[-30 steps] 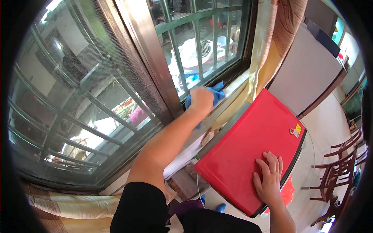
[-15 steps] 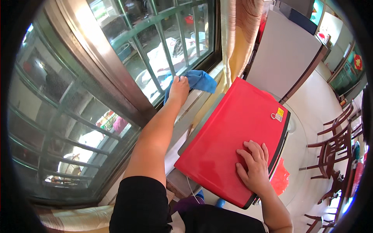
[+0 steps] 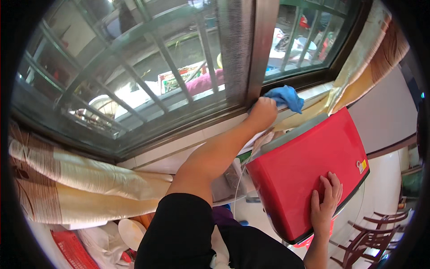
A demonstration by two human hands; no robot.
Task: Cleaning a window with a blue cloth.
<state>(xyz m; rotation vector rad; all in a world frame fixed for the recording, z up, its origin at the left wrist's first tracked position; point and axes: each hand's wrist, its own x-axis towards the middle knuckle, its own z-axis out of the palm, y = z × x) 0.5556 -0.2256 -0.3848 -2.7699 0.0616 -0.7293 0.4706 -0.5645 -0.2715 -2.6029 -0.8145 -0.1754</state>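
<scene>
My left hand [image 3: 265,112] reaches out to the window, its fingers closed around a crumpled blue cloth [image 3: 286,97]. The cloth lies against the bottom of the metal window frame [image 3: 257,58], by the foot of the upright post; part of it hangs out past my fingers. My right hand [image 3: 327,201] rests on the glossy red top of a large box-shaped appliance [image 3: 298,168], with the fingers stretched out and nothing held. A small yellow and white label [image 3: 362,167] is on the red top near its far right corner.
Green bars [image 3: 165,54] stand behind the window glass. A tiled sill [image 3: 210,130] runs under the frame. Cream curtains hang at the right [image 3: 358,62] and lower left [image 3: 103,184]. Wooden chairs [image 3: 374,235] stand at lower right; a red basket [image 3: 74,249] is at lower left.
The view has turned left, showing more window and the lower-left curtain. My left hand has slid the cloth left along the frame to the post's foot. The right hand stays on the red top.
</scene>
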